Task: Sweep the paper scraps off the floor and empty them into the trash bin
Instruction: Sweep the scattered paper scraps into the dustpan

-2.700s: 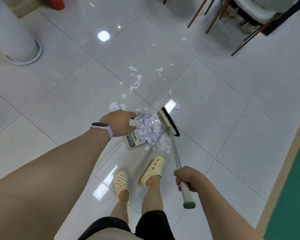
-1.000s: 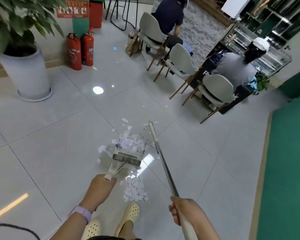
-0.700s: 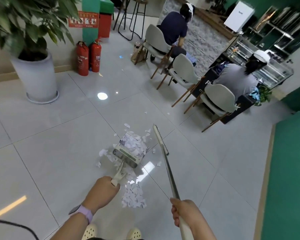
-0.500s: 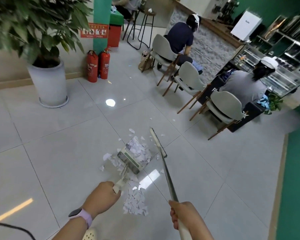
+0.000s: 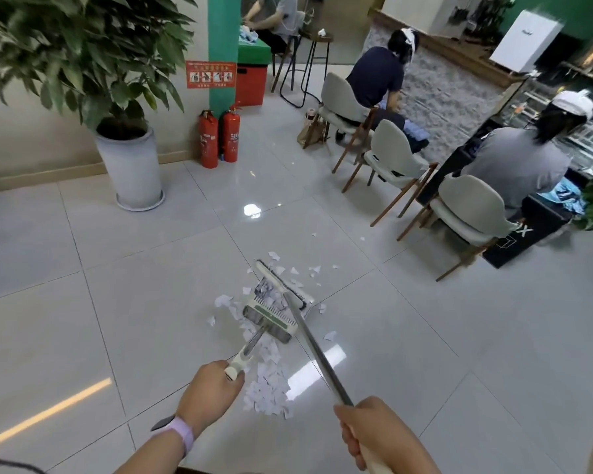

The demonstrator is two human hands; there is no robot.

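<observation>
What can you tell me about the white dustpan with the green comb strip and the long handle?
The white plastic dustpan with a green-backed comb strip sits low at the pale tiled floor, mouth facing away from the person. White paper scraps fill its tray, and more lie spilled behind it. A slim grey metal shaft ends in a white grip, which the left hand holds. The broom head, on a metal pole held by the right hand, rests at its mouth.

Broom [image 5: 278, 282] lies across dustpan [image 5: 274, 316], scraps [image 5: 267, 388] behind.
</observation>
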